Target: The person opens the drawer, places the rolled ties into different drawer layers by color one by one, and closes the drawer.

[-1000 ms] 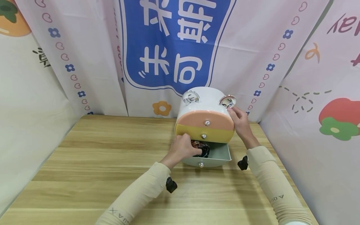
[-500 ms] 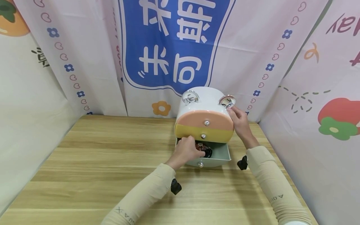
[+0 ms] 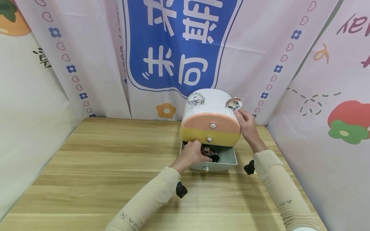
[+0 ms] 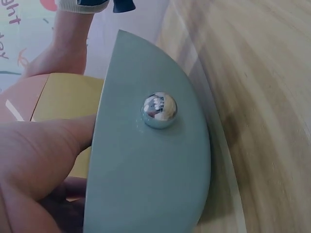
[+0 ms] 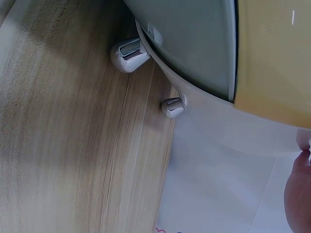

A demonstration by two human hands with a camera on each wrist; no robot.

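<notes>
An alarm-clock-shaped drawer box stands on the table, white-bodied with two silver ears. Its orange drawer and yellow drawer are closed, while the green bottom drawer is pulled out. Inside that one, a dark bundle with red and white patterning lies against the thumb of my left hand, which grips it over the left part of the drawer; the other fingertips are hidden. My right hand rests its fingers on the box's upper right side, just below the right ear.
The box has short silver feet on the wooden table. Printed cloth hangs behind it and along both sides. A silver knob sticks out of the green drawer's front, and the yellow drawer is right above the left fingers.
My left hand has shifted slightly right inside the green drawer, and the patterned bundle has moved right with it. The right hand and the box have stayed in place.
</notes>
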